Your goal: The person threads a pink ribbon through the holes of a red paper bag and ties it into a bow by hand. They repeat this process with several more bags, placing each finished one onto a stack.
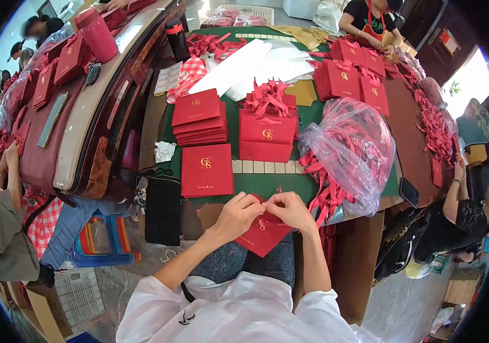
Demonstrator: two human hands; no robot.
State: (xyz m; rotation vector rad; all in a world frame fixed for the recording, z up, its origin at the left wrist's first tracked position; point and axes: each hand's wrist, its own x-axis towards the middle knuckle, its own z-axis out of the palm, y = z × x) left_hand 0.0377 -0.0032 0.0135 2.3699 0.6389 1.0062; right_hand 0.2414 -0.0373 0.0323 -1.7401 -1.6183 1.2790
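Note:
A small red paper gift bag (263, 243) with gold lettering is held tilted over my lap, in front of the table edge. My left hand (236, 215) is closed on its upper left side. My right hand (290, 210) pinches at the bag's top edge, where a bit of red ribbon (280, 189) pokes up above the fingers. The fingertips nearly meet and hide how the ribbon sits in the bag. Just beyond my hands lie a flat red bag (207, 170), a stack of red bags (200, 127) and standing bags with ribbon handles (266, 136).
To the right, a clear plastic sack (364, 148) of red ribbons lies on the green tabletop (256, 184). White sheets (250, 64) and a black bottle (177, 41) are farther back. A black pouch (163, 208) hangs at the left edge. Other people work around the tables.

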